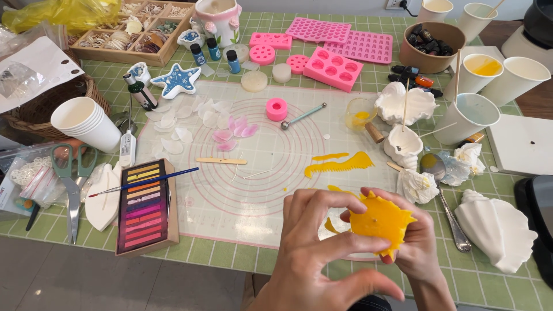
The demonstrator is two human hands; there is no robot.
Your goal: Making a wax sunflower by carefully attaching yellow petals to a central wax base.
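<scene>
Green checked cloth covers the table (75, 253) under you, and on it lies the pale translucent silicone work mat printed with pink circles (259, 167), the biggest thing before you. At two o'clock on that mat sits a white shell-shaped casting (406, 103) with a wooden stick standing in it, and at four o'clock, off the mat, a larger white shell casting (498, 227). At eight o'clock you have the open box of coloured pastel sticks (141, 204) with a blue-handled paintbrush (144, 181) laid across it. Yellow wax scraps (340, 164) lie at three o'clock on the mat, trimmings by the look of them, so cleaning up the piece seems under way with ragged edges yet to go.

The yellow jagged-edged wax piece (381, 220) is at six o'clock, lifted clear of the mat. Your right hand (412, 239) cups it from behind, fingers curled around its far side. Your left hand (314, 256) is half closed, thumb and forefinger pinching the piece's left rim; whether they grip a loose flake there I can't quite tell. Small white and pink petals (230, 129) lie scattered at eleven o'clock.
</scene>
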